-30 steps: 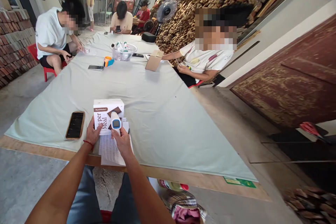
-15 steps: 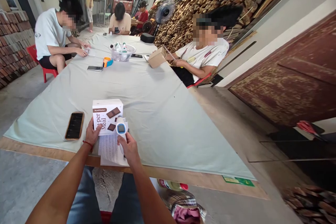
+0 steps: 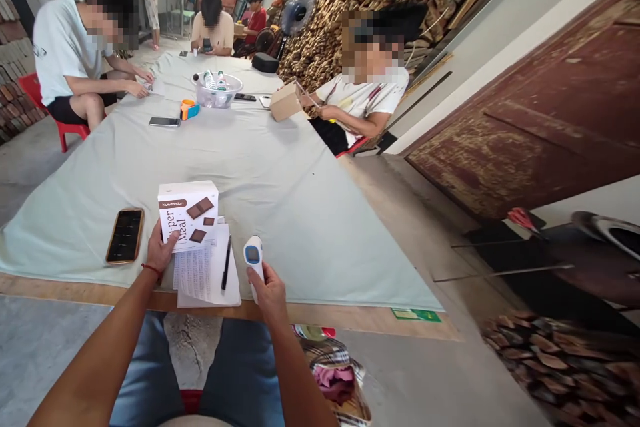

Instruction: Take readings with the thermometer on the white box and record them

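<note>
Cloth-covered bench (image 3: 320, 233), head view. One white box (image 3: 190, 215), gripped by left hand (image 3: 161, 249) at its lower left; one white thermometer gun (image 3: 255, 265), grasped by right hand (image 3: 271, 290). One phone (image 3: 125, 235) left of the left hand; one pen (image 3: 227, 264) on papers (image 3: 197, 275) between the hands. Both forearms (image 3: 103, 347) reach forward; left thumb (image 3: 172, 241) across box front, right thumb (image 3: 253, 277) just below the screen (image 3: 253, 253).

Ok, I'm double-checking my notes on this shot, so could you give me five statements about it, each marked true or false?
1. The left grip holds the white box. True.
2. The right grip holds a white handheld device. True.
3. The pen is inside the white box. False: it lies on the papers.
4. The near phone lies right of the white box. False: it lies left.
5. The basin contains bottles. True.
</note>
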Tool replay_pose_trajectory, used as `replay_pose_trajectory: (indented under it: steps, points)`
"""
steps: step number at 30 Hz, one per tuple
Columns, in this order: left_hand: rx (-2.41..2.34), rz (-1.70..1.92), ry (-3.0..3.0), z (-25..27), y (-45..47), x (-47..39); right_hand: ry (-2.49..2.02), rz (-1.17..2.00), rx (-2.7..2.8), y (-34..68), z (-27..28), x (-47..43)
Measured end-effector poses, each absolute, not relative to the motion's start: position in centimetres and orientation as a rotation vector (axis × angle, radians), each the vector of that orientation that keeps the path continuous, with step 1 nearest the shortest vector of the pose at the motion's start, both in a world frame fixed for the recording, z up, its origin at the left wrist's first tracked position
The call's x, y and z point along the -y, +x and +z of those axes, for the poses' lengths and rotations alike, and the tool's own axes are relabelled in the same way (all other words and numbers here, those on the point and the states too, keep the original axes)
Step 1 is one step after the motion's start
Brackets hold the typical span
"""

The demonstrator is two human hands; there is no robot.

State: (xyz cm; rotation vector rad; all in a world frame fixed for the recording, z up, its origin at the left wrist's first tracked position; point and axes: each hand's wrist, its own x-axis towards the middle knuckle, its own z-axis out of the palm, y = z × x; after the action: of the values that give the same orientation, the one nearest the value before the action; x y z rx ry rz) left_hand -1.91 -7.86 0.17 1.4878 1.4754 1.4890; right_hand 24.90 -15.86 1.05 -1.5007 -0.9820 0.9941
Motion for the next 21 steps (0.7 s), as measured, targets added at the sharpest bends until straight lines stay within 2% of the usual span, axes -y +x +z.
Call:
replay_pose_trajectory:
  steps: [12,21]
  points:
    - [-1.545,1.492,1.503,0.4,-2.0,7.6,-1.471,1.132,0.846,24.9,4.4,17.2]
    - [-1.531,1.498,1.493,0.4,-2.0,7.5,-1.394,1.084,0.946,24.6,6.9,18.1]
